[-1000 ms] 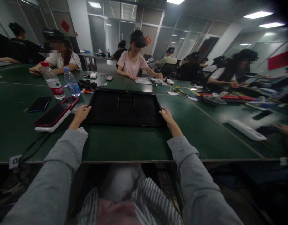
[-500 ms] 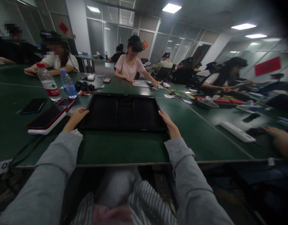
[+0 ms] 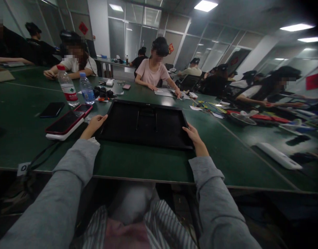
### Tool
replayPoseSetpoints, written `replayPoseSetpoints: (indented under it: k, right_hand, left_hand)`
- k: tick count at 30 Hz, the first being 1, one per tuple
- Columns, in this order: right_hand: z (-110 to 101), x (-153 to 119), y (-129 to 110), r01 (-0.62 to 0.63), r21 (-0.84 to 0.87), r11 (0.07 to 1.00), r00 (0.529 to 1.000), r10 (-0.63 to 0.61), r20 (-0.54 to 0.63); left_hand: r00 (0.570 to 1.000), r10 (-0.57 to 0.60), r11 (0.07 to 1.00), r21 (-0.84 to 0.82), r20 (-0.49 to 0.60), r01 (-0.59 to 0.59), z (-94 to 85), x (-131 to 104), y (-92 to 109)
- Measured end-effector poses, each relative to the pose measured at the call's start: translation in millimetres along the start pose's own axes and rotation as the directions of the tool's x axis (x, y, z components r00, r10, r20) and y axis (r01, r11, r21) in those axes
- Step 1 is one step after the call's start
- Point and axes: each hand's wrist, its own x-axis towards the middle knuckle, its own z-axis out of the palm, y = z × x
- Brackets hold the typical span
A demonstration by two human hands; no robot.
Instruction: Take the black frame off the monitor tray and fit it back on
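- Here, the left hand has hold of the near-left end of a shallow black panel, its thumb on the raised rim and its other fingers partly hidden by the edge
- The right hand grips the opposite short end, thumb over the rim
- The panel lies between the two hands, its long sides running from one to the other, over the green table; whether its underside touches the tabletop cannot be told
- Just left of the left hand, a phone in a red case rests on a white block, with a dark phone further out
- Beyond the left hand stand a red-capped bottle and a blue-capped bottle, side by side, with a cluster of black items near them
- Well to the right of the right hand lies a white power strip; beyond that hand, further off, are thin yellow cables
- Across the table, beyond both hands, sits a co-worker in a pink top
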Motion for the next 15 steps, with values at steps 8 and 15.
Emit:
replayPoseSetpoints:
  k: [8,15]
  right_hand:
    - [-18,-1,7,0.012,0.034,0.999,0.987,-0.007,-0.159]
    - [-43,4,29,-0.039,-0.022,0.999,0.852,0.022,-0.524]
  left_hand:
    - [0.999,-0.042,0.988,-0.149,-0.011,0.04,0.5,1,-4]
    - [0.999,-0.047,0.993,-0.105,-0.007,0.046,-4.9,-9,10]
